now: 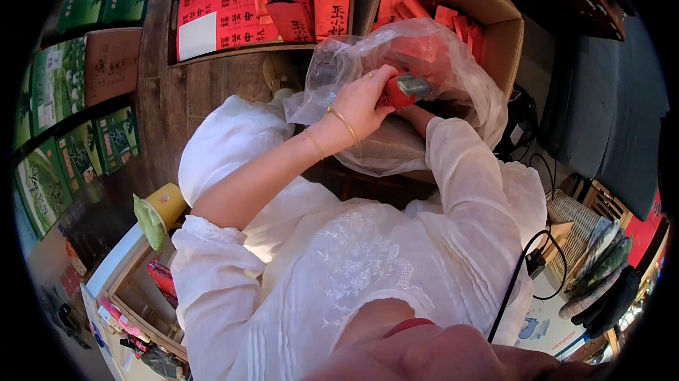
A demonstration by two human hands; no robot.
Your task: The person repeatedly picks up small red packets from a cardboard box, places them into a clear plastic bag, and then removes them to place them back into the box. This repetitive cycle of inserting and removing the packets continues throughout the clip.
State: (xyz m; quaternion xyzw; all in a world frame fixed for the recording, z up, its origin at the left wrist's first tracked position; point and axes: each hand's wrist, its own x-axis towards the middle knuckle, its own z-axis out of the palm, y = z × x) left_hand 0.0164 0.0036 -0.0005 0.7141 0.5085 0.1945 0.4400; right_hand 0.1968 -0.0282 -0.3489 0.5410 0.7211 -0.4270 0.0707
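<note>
My left hand [362, 106], a gold bangle at its wrist, is closed around a small red packet [402, 92] with a shiny grey-green end. That packet is above the mouth of a large clear plastic bag [442, 52], which spreads over the near part of a cardboard box [503, 45]. My right forearm [419, 119] reaches in beneath the packet, and the right hand itself is hidden behind the packet and the bag. Red packets [447, 16] lie in the box, some seen through the plastic.
Left of the box, a wide carton holds red packets [331, 9] in rows. Green printed boxes [60, 84] stack at the far left. A yellow cup [166, 205] sits near my left elbow. A black cable [527, 257] hangs at the right.
</note>
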